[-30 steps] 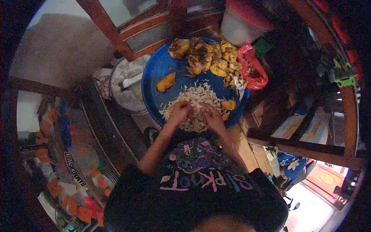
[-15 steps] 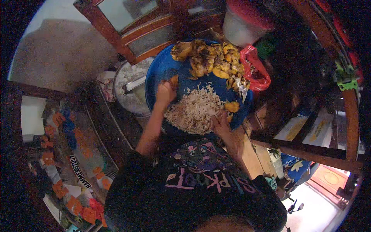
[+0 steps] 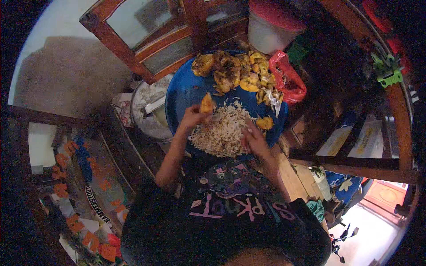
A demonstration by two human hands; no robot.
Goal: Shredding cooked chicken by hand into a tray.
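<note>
A large round blue tray [image 3: 179,91] holds a pile of pale rice [image 3: 222,131] at its near side and several browned yellow pieces of cooked meat [image 3: 228,66] along the far side. My left hand [image 3: 195,116] grips a small golden food piece [image 3: 207,103], held over the left part of the rice. My right hand [image 3: 254,138] rests at the rice's right edge with fingers apart; just beyond it lies another golden piece [image 3: 264,123] on the tray. Some crumpled foil [image 3: 276,106] is among the pieces at the tray's right rim.
Left of the tray are a large metal pot [image 3: 140,122] and a dim wooden stair area. Behind it stand a glazed wooden door [image 3: 133,60] and a white bucket [image 3: 273,33] with a red lid. An open red plastic bag [image 3: 290,84] sits at the right rim.
My left hand left the rice, went to the golden piece at the tray's left and has brought it rightward. My right hand moved slightly right, to the pile's edge.
</note>
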